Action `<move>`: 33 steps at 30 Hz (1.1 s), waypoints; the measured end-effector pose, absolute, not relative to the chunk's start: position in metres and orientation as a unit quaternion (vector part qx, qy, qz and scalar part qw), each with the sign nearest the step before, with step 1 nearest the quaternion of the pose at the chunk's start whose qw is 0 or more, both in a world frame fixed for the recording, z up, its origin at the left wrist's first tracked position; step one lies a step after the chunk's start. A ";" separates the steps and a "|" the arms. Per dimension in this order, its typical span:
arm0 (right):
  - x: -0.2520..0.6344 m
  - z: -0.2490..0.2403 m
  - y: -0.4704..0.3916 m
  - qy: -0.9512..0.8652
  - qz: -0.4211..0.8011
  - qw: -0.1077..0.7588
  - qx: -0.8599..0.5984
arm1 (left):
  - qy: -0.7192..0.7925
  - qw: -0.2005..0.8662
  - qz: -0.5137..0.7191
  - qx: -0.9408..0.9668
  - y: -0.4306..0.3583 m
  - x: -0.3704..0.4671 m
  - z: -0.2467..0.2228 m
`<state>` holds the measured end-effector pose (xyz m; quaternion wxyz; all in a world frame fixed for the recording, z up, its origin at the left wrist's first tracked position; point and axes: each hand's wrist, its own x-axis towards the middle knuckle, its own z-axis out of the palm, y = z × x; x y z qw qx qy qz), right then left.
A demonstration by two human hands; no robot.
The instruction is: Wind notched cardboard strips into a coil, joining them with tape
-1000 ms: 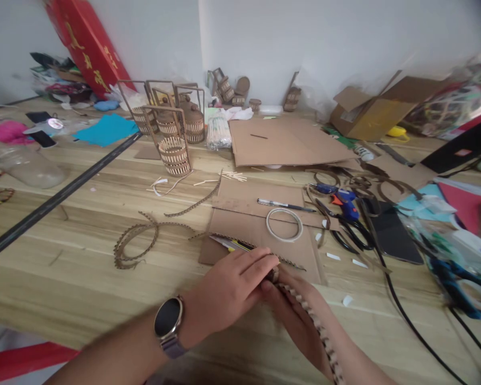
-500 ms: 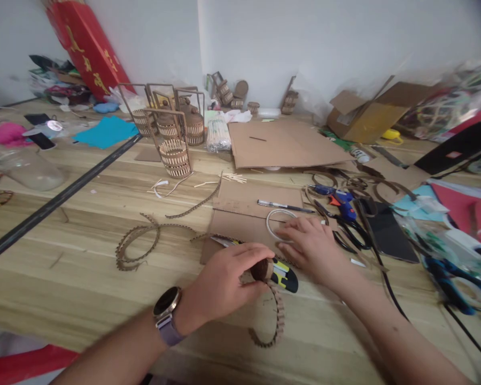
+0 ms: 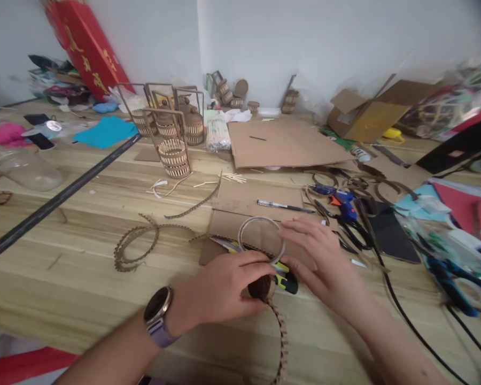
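My left hand (image 3: 228, 286) is closed round a small dark brown cardboard roll (image 3: 260, 287), from which a corrugated cardboard strip (image 3: 282, 342) curls down toward the table's front. A thin white ring (image 3: 242, 227) stands tilted between both hands. The fingers of my right hand (image 3: 318, 254) hold its right side, and its lower edge comes close to my left fingertips; I cannot tell whether they touch. Under the hands lies a yellow-and-black utility knife (image 3: 287, 279), partly covered, on a piece of cardboard (image 3: 228, 222).
A pen (image 3: 284, 206) lies on the cardboard. To the right are scissors (image 3: 356, 235), a blue glue gun (image 3: 344, 206) and a black phone (image 3: 390, 232). Another corrugated strip (image 3: 136, 243) coils at left. Small slatted baskets (image 3: 174, 158) stand behind, near a large cardboard sheet (image 3: 288, 144).
My right hand has picked up the white ring from the cardboard and brought it left, toward my left hand. The strip hanging from the roll now reaches lower.
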<state>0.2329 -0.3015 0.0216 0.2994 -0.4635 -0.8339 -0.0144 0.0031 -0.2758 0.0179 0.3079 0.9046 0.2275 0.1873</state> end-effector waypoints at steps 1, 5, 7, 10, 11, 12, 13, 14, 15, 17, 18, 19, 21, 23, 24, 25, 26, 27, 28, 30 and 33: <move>0.234 0.018 -0.301 -0.821 0.001 0.310 -0.480 | 0.228 0.307 0.191 0.904 -0.276 0.003 0.018; 0.237 0.012 -0.301 -0.785 0.013 0.334 -0.522 | 0.226 0.309 0.203 0.901 -0.277 0.004 0.019; 0.237 0.013 -0.303 -0.777 0.001 0.337 -0.531 | 0.237 0.310 0.208 0.897 -0.278 0.005 0.019; 0.235 0.016 -0.307 -0.754 0.002 0.355 -0.553 | 0.268 0.298 0.231 0.887 -0.278 0.005 0.020; 0.235 0.017 -0.308 -0.746 0.006 0.364 -0.557 | 0.279 0.290 0.240 0.883 -0.278 0.005 0.020; 0.235 0.017 -0.308 -0.741 0.009 0.371 -0.560 | 0.290 0.282 0.249 0.880 -0.278 0.005 0.020; 0.235 0.018 -0.308 -0.737 0.010 0.375 -0.563 | 0.299 0.273 0.255 0.878 -0.278 0.005 0.020; 0.236 0.018 -0.308 -0.734 0.008 0.375 -0.566 | 0.307 0.265 0.260 0.876 -0.277 0.005 0.020; 0.237 0.018 -0.307 -0.731 0.001 0.374 -0.571 | 0.313 0.256 0.264 0.876 -0.277 0.005 0.019; 0.237 0.018 -0.306 -0.723 -0.031 0.370 -0.582 | 0.318 0.241 0.267 0.877 -0.277 0.005 0.019; 0.237 0.017 -0.305 -0.721 -0.057 0.368 -0.584 | 0.319 0.234 0.268 0.878 -0.278 0.006 0.018; 0.236 0.017 -0.306 -0.724 -0.085 0.364 -0.580 | 0.319 0.229 0.267 0.880 -0.278 0.007 0.017; 0.234 0.015 -0.307 -0.743 -0.148 0.345 -0.553 | 0.315 0.223 0.266 0.883 -0.279 0.008 0.016; 0.230 0.014 -0.309 -0.769 -0.204 0.313 -0.519 | 0.308 0.221 0.262 0.888 -0.281 0.009 0.014; 0.228 0.013 -0.310 -0.778 -0.225 0.296 -0.506 | 0.304 0.220 0.259 0.890 -0.281 0.010 0.013; 0.227 0.012 -0.311 -0.784 -0.241 0.282 -0.497 | 0.301 0.219 0.256 0.892 -0.282 0.010 0.013; 0.226 0.011 -0.312 -0.788 -0.252 0.268 -0.494 | 0.301 0.218 0.253 0.893 -0.283 0.011 0.012; 0.226 0.010 -0.312 -0.790 -0.260 0.255 -0.494 | 0.302 0.219 0.250 0.894 -0.283 0.011 0.012; 0.227 0.009 -0.312 -0.791 -0.267 0.244 -0.494 | 0.303 0.219 0.247 0.894 -0.283 0.011 0.012; 0.227 0.009 -0.311 -0.792 -0.275 0.219 -0.499 | 0.307 0.221 0.244 0.893 -0.284 0.011 0.012; 0.226 0.013 -0.309 -0.797 -0.239 0.221 -0.509 | 0.301 0.224 0.237 0.896 -0.284 0.011 0.014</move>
